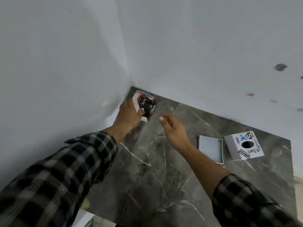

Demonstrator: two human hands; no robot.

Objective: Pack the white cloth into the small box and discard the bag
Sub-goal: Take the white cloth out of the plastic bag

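Bag (146,104) in left grip (129,116).

Dim, even indoor light with soft focus and wide-angle bending.

From my remote seat I see flat, cool light with no clear source. The pale grey painted wall (196,46) reads smooth and dull, and the dark grey marble tabletop with white veins (164,169) shows no hard glare, only a faint sheen below my right hand (175,131). Shadows are weak: a soft one lies under my left hand (129,115), toward the wall corner. Everything looks slightly smeared, and the fingers of both hands are blurred. The table's far edge, right of the right hand, slants and bows with lens distortion, and the checked black-and-white sleeves (57,177) nearer me than the hands swell and lose sharpness at the frame's bottom corners.
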